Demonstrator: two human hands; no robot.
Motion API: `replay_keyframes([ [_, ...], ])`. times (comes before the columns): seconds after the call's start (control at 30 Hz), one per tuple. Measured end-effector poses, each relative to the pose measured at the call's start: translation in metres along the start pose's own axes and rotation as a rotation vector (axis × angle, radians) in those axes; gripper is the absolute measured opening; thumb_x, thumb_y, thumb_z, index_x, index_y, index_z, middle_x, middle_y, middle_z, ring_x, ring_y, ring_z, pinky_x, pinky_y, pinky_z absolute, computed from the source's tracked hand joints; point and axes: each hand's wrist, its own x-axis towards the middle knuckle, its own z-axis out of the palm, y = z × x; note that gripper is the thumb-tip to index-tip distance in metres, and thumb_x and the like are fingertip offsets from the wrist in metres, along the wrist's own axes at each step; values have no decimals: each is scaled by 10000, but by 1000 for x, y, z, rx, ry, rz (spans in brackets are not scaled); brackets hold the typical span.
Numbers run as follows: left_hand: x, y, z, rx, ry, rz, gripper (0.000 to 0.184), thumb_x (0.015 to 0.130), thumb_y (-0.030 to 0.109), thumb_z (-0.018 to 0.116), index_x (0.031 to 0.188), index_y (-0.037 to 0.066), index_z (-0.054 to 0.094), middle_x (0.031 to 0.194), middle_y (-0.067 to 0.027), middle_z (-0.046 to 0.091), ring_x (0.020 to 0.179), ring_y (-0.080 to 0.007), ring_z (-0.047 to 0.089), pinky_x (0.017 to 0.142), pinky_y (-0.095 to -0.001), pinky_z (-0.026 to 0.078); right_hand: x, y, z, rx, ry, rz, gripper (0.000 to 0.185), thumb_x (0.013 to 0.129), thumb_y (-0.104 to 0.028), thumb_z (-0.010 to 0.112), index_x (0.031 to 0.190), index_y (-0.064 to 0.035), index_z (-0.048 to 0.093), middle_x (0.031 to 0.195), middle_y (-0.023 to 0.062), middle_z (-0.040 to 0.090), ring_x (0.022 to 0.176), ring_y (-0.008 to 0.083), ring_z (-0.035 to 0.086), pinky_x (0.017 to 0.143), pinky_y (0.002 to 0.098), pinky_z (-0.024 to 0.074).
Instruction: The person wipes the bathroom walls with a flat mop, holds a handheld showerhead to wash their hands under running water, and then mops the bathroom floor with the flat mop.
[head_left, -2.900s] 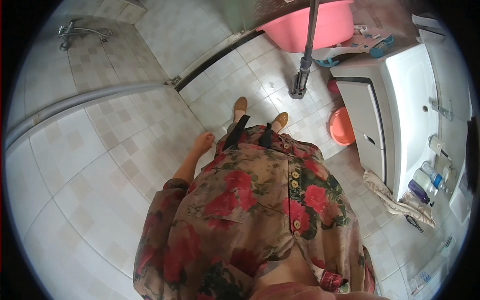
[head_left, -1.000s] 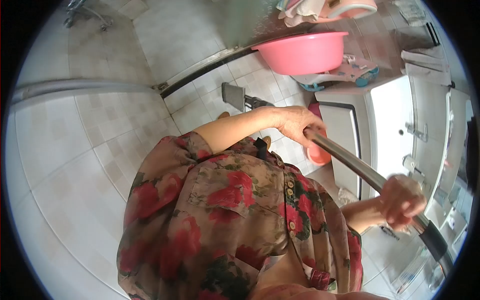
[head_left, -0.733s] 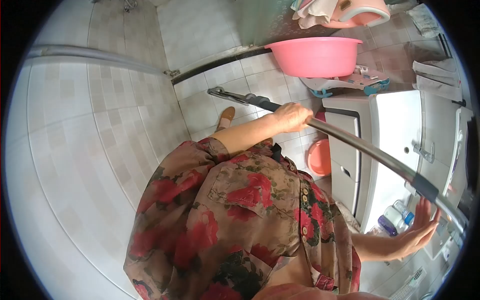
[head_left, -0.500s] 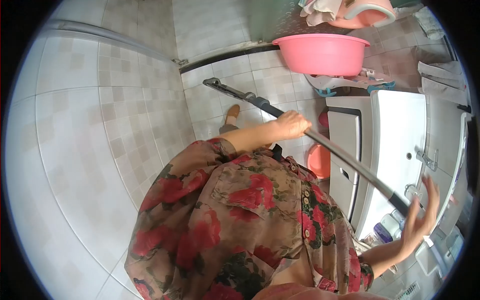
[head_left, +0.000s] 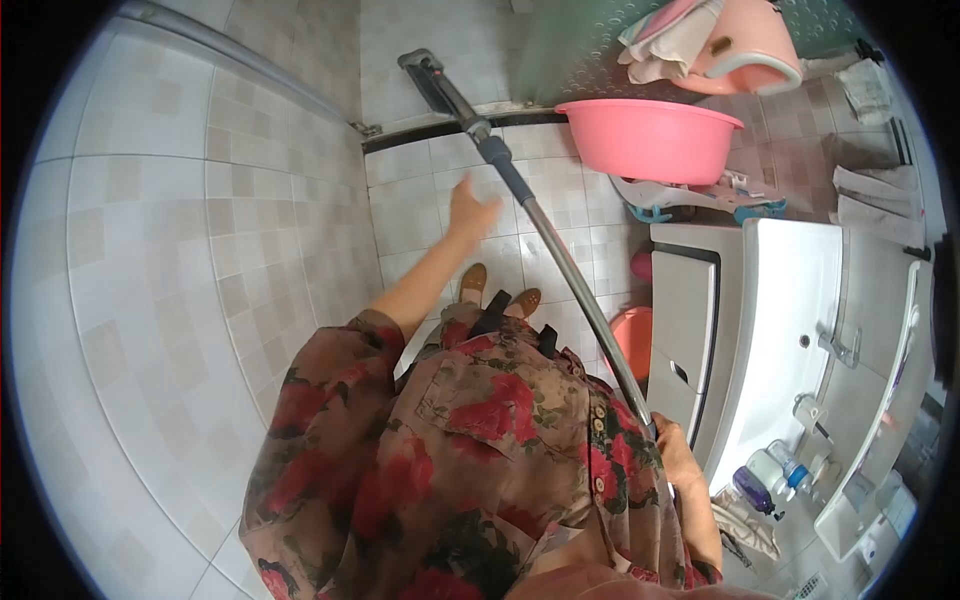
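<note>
A mop [head_left: 570,265] with a metal pole and a narrow dark grey head slants across the view. Its head appears over the pale floor beyond the black threshold strip. My right hand [head_left: 675,450], beside my hip, is closed round the top end of the pole. My left hand [head_left: 472,212] is off the pole, a little to its left. Its fingers are slightly blurred but look apart, with nothing in them.
A pink basin [head_left: 650,142] rests on a folded white and blue stand. Right of me is a white washbasin [head_left: 775,340] over a cabinet, with several bottles at its near end. An orange basin [head_left: 630,345] lies beside the cabinet. The left side is a tiled wall [head_left: 140,300].
My left hand has let go of the pole's middle and moved left. My right hand, open before, now grips the pole's end, lower and closer to my body. The mop head has swung forward.
</note>
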Motion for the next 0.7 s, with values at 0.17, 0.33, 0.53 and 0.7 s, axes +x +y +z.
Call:
replay_keyframes([
  [0.17, 121, 35, -28, -989, -205, -641, 945, 778, 450, 681, 1381, 7, 103, 1258, -264, 448, 1130, -422, 490, 864, -587, 434, -32, -46, 5, -504, 175, -99, 440, 691, -72, 652, 1098, 35, 524, 815, 247, 614, 769, 453, 568, 718, 382, 482],
  [0.33, 135, 46, -13, -1119, -262, -556, 334, 874, 289, 572, 1067, 40, 464, 842, -201, 629, 688, -300, 645, 630, -451, 542, -37, -83, 25, -547, 264, 120, 681, 722, 24, 555, 1366, -34, 339, 903, 282, 610, 839, 442, 594, 757, 491, 462],
  [0.53, 2, 79, 39, -1193, -275, -736, 241, 847, 232, 589, 886, -5, 581, 782, -111, 645, 641, -182, 628, 611, -335, 526, 52, -50, 36, -619, 340, 89, 892, 731, -272, 675, 1419, -31, 160, 754, 229, 632, 729, 410, 623, 682, 464, 508],
  [0.7, -54, 85, 52, -1198, -282, -806, 247, 835, 211, 613, 916, -19, 578, 811, -116, 649, 666, -182, 635, 620, -326, 536, 84, -56, 47, -572, 355, 61, 964, 711, -290, 696, 1412, 22, 113, 760, 216, 640, 734, 403, 626, 684, 448, 511],
])
